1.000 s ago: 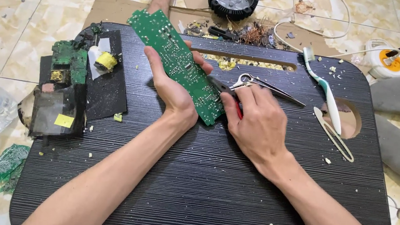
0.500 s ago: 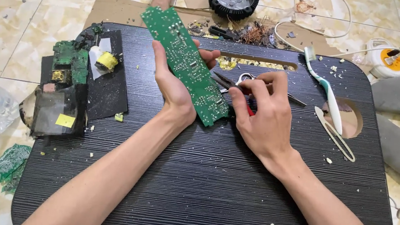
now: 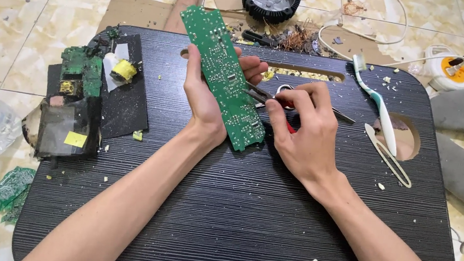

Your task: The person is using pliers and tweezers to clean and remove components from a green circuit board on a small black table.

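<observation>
Left hand [image 3: 208, 97] fingers clamped round green circuit board [image 3: 223, 75]; right hand [image 3: 301, 134] fingers closed on pliers [image 3: 271, 97] touching board edge, above black tray [image 3: 236, 215].

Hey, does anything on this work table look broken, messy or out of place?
Yes. At the black table's left edge lies a broken-up pile of green board pieces and black sheets, and pale crumbs are scattered across the top. The left hand holds a long green circuit board while the right hand works pliers against it.

Circuit board [image 3: 223, 74] and pliers [image 3: 268, 97] in hands
</observation>
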